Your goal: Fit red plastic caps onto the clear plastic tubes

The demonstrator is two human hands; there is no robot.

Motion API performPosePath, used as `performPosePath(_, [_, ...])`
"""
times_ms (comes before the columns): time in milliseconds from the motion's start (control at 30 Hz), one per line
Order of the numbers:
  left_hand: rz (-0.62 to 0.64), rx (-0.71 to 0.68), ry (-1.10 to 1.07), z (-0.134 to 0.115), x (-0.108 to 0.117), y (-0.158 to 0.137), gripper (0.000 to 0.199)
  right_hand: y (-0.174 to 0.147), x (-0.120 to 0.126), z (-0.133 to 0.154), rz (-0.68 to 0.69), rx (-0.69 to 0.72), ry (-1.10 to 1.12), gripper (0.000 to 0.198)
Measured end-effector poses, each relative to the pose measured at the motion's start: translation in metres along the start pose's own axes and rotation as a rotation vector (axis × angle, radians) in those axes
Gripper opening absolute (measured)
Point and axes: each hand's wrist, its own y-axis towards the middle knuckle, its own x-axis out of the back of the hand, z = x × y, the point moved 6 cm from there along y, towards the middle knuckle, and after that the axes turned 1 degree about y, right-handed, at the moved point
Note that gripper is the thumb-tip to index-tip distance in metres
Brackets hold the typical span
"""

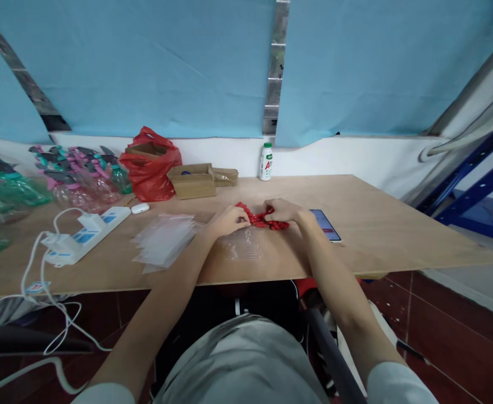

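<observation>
Between my hands, a bunched string of small red pieces lies over the wooden table; its exact kind is too small to make out. My left hand has its fingers pinched at the string's left end. On its other side my right hand curls its fingers round the upper right part of the string. Just below them a clear plastic sheet or tray with ridges rests on the table. A pile of clear plastic bags lies left of my left forearm.
A phone lies beside my right forearm. Farther back stand a white bottle, a cardboard box and a red plastic bag. A power strip with cables and several spray bottles occupy the left.
</observation>
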Motion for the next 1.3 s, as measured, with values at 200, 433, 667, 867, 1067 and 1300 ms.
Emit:
performPosePath(200, [0.0, 0.003, 0.008, -0.002, 0.001, 0.0, 0.019, 0.001, -0.004, 0.002, 0.02, -0.007, 0.042, 0.026])
performPosePath(433, [-0.007, 0.005, 0.0, 0.0, 0.0, -0.001, 0.021, 0.002, -0.004, -0.007, 0.003, -0.102, -0.044, 0.03])
performPosePath(667, [-0.045, 0.043, -0.032, 0.0, 0.004, -0.002, 0.02, -0.002, -0.001, 0.012, -0.022, 0.012, -0.085, 0.06])
performPosePath(867, [-0.071, 0.092, -0.051, 0.0, 0.008, -0.003, 0.022, -0.008, -0.002, 0.018, 0.051, -0.058, -0.093, 0.03])
performPosePath(1067, [-0.093, 0.072, -0.066, -0.001, 0.01, -0.002, 0.021, 0.003, -0.002, 0.015, -0.068, 0.02, -0.197, 0.031])
performPosePath(1300, [-0.184, 0.15, -0.015, 0.007, 0.017, -0.004, 0.017, 0.0, 0.007, 0.022, -0.141, 0.032, -0.191, 0.019])
